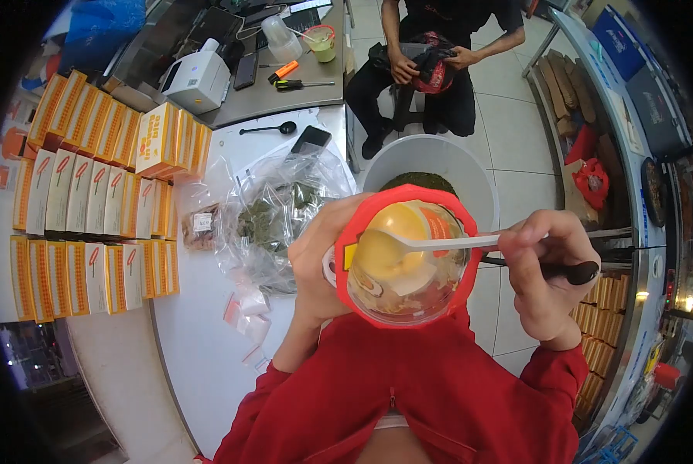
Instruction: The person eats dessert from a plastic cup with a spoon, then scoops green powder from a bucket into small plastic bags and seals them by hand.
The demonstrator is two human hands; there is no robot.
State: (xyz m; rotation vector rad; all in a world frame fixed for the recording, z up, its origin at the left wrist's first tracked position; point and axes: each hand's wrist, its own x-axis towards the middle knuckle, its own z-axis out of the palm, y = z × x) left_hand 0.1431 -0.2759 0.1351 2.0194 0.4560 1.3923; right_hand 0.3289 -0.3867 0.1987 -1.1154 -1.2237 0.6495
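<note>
The left hand [319, 259] grips a red-rimmed container [408, 195]; beside it, the right hand [547, 282] holds a white spoon [455, 243] (plus a black handle [572, 273]).

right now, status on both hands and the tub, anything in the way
Left hand gripping red-rimmed tub. Right hand pinching white spoon, bowl over tub's mouth. Nothing seen blocking spoon; bucket beyond.

"What's on your screen for the left side?"

"From the chest [393, 352], I have my left hand [314, 251] at eleven o'clock, curled in a wrap. Its forearm [294, 348] slants up toward one."

"And the other?"

"My right hand [547, 271] sits at two o'clock, thumb [516, 259] and forefinger [536, 226] pinched, wrist [559, 329] bare."
</note>
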